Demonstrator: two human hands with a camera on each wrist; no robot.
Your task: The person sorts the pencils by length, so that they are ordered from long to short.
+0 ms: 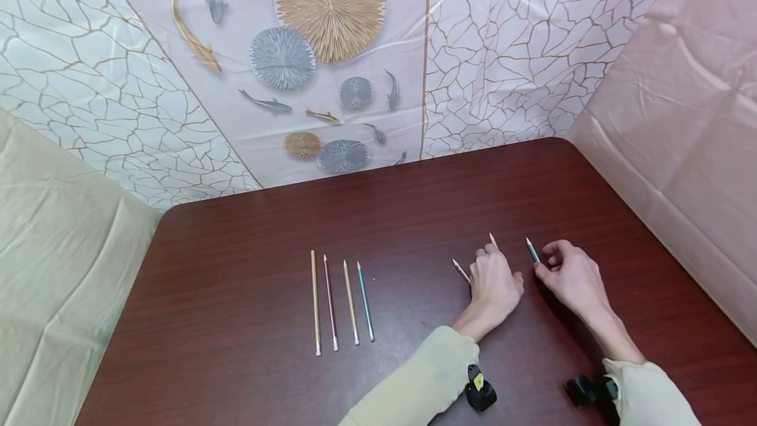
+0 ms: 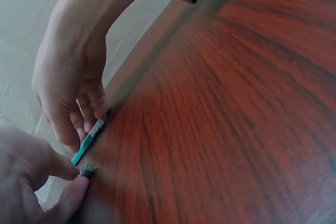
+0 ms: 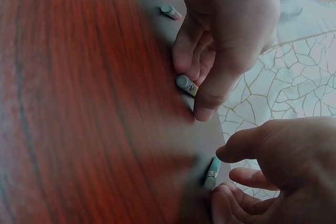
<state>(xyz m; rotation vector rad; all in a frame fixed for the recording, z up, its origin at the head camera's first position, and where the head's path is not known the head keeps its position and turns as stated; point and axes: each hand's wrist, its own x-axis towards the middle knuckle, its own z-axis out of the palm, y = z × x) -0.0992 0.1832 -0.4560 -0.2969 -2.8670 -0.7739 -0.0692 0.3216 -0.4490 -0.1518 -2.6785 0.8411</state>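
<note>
My left hand [image 1: 494, 284] is low over the table, thumb and fingers pinching a light-coloured pencil [image 1: 493, 239] near its eraser end [image 2: 87, 169]. Most of that pencil is hidden under the hand in the head view. To the right, my right hand [image 1: 572, 275] holds a teal pencil [image 1: 533, 250] between thumb and fingers. Its sharpened tip points away from me, and its eraser end [image 3: 211, 181] lies close to the tabletop. Just left of my left hand lies a pinkish pencil [image 1: 460, 271], slanted and partly covered by that hand.
Several pencils lie side by side left of my hands: a gold one [image 1: 315, 304], a dark red one [image 1: 330, 304], a tan one [image 1: 351, 304] and a teal one [image 1: 366, 304]. The dark wooden table [image 1: 236, 268] ends at a patterned cloth [image 1: 503, 51] behind it.
</note>
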